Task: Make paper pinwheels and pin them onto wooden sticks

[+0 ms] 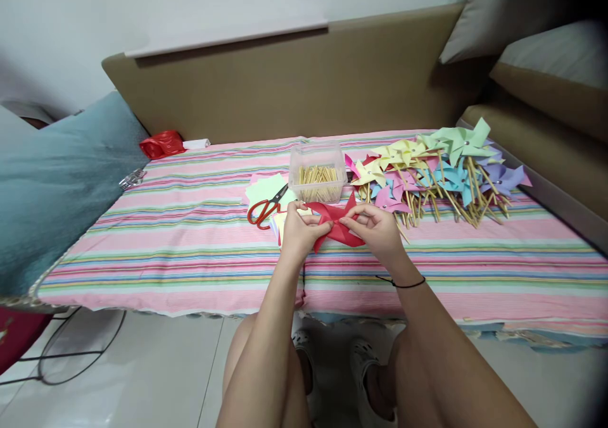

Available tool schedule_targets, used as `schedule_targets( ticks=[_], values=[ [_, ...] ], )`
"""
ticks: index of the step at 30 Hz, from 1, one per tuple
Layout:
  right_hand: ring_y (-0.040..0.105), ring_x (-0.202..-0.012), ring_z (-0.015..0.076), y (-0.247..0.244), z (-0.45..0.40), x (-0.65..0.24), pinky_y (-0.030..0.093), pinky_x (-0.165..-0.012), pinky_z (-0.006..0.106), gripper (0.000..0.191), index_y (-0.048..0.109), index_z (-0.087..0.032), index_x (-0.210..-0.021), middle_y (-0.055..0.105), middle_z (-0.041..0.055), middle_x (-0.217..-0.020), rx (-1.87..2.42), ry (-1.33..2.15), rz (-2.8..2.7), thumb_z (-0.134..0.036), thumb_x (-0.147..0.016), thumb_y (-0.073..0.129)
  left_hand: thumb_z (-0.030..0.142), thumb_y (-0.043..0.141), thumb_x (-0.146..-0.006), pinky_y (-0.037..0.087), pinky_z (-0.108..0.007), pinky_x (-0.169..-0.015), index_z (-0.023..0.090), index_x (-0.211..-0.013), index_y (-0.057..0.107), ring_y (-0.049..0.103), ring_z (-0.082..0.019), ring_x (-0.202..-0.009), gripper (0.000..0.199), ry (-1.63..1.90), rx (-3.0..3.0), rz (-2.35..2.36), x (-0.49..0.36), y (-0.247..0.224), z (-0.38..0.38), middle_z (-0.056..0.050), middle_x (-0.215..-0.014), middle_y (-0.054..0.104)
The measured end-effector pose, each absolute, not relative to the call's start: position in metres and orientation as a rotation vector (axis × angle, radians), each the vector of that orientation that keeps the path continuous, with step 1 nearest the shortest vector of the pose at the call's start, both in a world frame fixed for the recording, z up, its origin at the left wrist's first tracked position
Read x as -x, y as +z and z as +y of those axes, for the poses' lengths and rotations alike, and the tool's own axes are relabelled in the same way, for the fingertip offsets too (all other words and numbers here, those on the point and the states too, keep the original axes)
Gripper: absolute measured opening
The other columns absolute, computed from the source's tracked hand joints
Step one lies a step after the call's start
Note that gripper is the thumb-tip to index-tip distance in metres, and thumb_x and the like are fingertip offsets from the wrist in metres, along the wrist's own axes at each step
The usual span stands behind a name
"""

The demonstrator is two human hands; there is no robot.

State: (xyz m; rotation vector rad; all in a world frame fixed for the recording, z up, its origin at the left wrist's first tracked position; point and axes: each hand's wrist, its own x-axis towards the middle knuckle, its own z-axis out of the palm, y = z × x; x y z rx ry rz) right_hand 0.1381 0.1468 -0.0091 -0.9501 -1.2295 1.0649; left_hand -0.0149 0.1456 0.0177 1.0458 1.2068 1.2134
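Note:
A red paper pinwheel [336,230] with pointed blades is held between my two hands, just over the striped cloth. My left hand [303,228] pinches its left side, thumb pressed near the middle. On the right side, my right hand [377,228] grips the paper between thumb and fingers close to the centre. Whether a pin or stick is in the pinwheel I cannot tell. Left of my left hand lie red-handled scissors [266,211], resting partly on a stack of pastel paper sheets [266,189]. Directly beyond the pinwheel stands a clear plastic box [317,156] of short wooden sticks [318,183].
Many-coloured pinwheels on sticks [458,146] are heaped at the right. A striped cloth [166,244] covers the seat, with a tan backrest [285,86] behind. A red plastic bag [162,144] and a blue cushion [61,187] are at the left.

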Motion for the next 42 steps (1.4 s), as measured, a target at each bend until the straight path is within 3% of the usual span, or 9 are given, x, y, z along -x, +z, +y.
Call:
schedule_targets(
  ticks=[9,16,21,24,32,37,42],
  values=[
    [0.059,-0.068,0.0161,-0.008,0.147,-0.141,0.052,-0.067,0.033,0.028,0.062,-0.021,-0.066,0.058,0.0011,-0.072,0.967,1.032,-1.261,-0.041,-0.060,0.082,0.021,0.075,-0.054,0.042,-0.020,-0.049,0.024,-0.091,0.030,0.058,-0.013,-0.047,0.058,1.228,-1.118,1.229,0.015,0.014,0.147,0.008,-0.055,0.061],
    [0.061,-0.086,0.0191,-0.007,0.149,-0.153,0.052,-0.071,0.031,0.026,0.067,-0.020,-0.065,0.059,0.0058,-0.094,0.989,1.064,-1.330,-0.041,-0.060,0.082,0.018,0.073,-0.055,0.043,-0.020,-0.048,0.025,-0.088,0.028,0.058,-0.012,-0.045,0.056,1.221,-1.164,1.219,0.014,0.017,0.146,0.009,-0.055,0.062],
    [0.062,-0.081,0.0203,-0.008,0.149,-0.149,0.052,-0.071,0.033,0.021,0.069,-0.021,-0.065,0.059,0.0033,-0.076,0.985,1.088,-1.341,-0.037,-0.061,0.083,0.016,0.072,-0.056,0.043,-0.019,-0.048,0.025,-0.087,0.027,0.056,-0.011,-0.045,0.055,1.215,-1.201,1.192,0.013,0.019,0.144,0.009,-0.056,0.062],
    [0.060,-0.076,0.0177,-0.008,0.149,-0.149,0.051,-0.068,0.032,0.020,0.069,-0.021,-0.065,0.056,0.0026,-0.076,1.003,1.031,-1.339,-0.036,-0.062,0.082,0.016,0.071,-0.057,0.043,-0.019,-0.048,0.025,-0.088,0.027,0.056,-0.010,-0.044,0.054,1.217,-1.204,1.176,0.013,0.019,0.144,0.010,-0.055,0.062],
    [0.063,-0.089,0.0193,-0.003,0.148,-0.152,0.053,-0.074,0.031,0.027,0.066,-0.021,-0.064,0.066,0.0057,-0.100,0.968,1.224,-1.160,-0.042,-0.058,0.083,0.014,0.070,-0.059,0.038,-0.016,-0.048,0.025,-0.088,0.027,0.055,-0.008,-0.044,0.053,1.225,-1.245,1.140,0.012,0.023,0.143,0.013,-0.052,0.057],
    [0.065,-0.085,0.0171,0.000,0.146,-0.151,0.054,-0.077,0.032,0.030,0.062,-0.021,-0.067,0.063,0.0047,-0.116,0.927,1.323,-1.059,-0.046,-0.063,0.080,0.014,0.070,-0.059,0.038,-0.016,-0.048,0.025,-0.088,0.027,0.054,-0.008,-0.043,0.053,1.228,-1.257,1.141,0.010,0.023,0.142,0.013,-0.052,0.057],
    [0.064,-0.095,0.0207,0.001,0.145,-0.151,0.053,-0.079,0.032,0.029,0.064,-0.021,-0.065,0.066,0.0061,-0.110,0.953,1.265,-1.118,-0.044,-0.060,0.081,0.014,0.070,-0.060,0.039,-0.017,-0.048,0.025,-0.088,0.027,0.053,-0.008,-0.043,0.052,1.228,-1.272,1.126,0.011,0.021,0.142,0.012,-0.054,0.059]
  ],
)
